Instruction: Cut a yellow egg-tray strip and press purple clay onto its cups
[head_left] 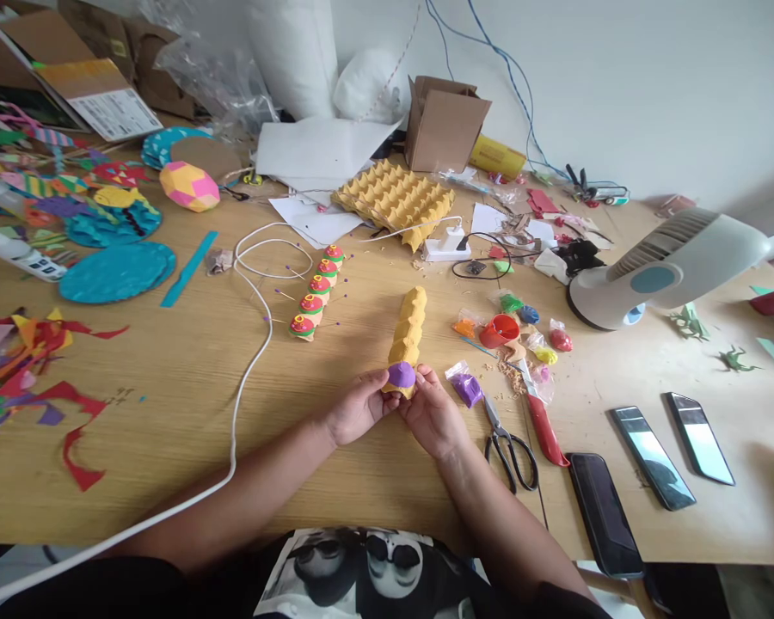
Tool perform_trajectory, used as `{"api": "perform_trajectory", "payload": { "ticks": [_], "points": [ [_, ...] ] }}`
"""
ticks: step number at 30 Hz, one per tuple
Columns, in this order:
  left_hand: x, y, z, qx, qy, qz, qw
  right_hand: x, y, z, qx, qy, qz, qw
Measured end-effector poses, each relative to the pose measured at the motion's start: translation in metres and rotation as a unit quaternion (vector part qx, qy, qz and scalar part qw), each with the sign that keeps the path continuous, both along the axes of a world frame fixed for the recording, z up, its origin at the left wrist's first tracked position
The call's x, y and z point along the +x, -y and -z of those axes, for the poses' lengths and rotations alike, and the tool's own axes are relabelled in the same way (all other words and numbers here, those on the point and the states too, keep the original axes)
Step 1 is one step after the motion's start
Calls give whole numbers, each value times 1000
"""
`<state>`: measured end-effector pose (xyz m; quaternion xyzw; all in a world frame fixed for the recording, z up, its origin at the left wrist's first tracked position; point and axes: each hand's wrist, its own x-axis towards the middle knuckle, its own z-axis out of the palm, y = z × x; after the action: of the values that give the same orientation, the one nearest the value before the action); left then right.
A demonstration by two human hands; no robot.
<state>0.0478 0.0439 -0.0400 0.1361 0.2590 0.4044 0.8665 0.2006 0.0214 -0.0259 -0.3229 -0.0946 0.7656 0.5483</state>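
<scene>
Yellow strip (pixel 408 327) — egg-carton type, lying lengthwise away from the person, mid-table, near end in both hands. Status: early, I'd judge. Nearest bump has a smooth purple cap (pixel 401 374); bumps beyond it are bare yellow. No other colours or add-ons on it.

Left hand (pixel 361 408): fingers curled in, nearly closed on the strip's near end, thumb against the cap's left side. Right hand (pixel 435 413): same from the right, thumb and finger pinched at the cap's edge. Undersides of the grip hidden, can't tell finger placement there.

Left of the strip: decorated strip (pixel 316 297), every bump capped red and green, pins out the sides — looks much further along.

Right of the strip: purple packet (pixel 469 389) just beside the right hand, then scissors (pixel 498 430), red-handled knife (pixel 545 430), red cup (pixel 499 330) among small colour packets. Farther right: three phones, white fan (pixel 658 266).

Beyond the strip: yellow egg tray (pixel 396 193), white power block (pixel 448 245), cardboard box (pixel 448 129), then pale wall (pixel 593 77) with blue cables.

Far left of the strip: paper scraps (pixel 32 352), teal disc (pixel 117 271), glue bottle (pixel 16 252). Wooden table (pixel 187 378) under everything, cluttered.
</scene>
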Motion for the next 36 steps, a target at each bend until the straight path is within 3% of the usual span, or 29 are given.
{"api": "perform_trajectory", "payload": {
  "ticks": [7,14,36],
  "points": [
    [0,1,5,28,-12,10,999,-1,1,-3,-13,-13,9,1000],
    [0,-1,0,-6,32,9,999,-1,1,-6,-14,-15,11,1000],
    [3,4,-5,75,-11,-11,997,1,1,-6,2,-22,9,1000]
  ]
}}
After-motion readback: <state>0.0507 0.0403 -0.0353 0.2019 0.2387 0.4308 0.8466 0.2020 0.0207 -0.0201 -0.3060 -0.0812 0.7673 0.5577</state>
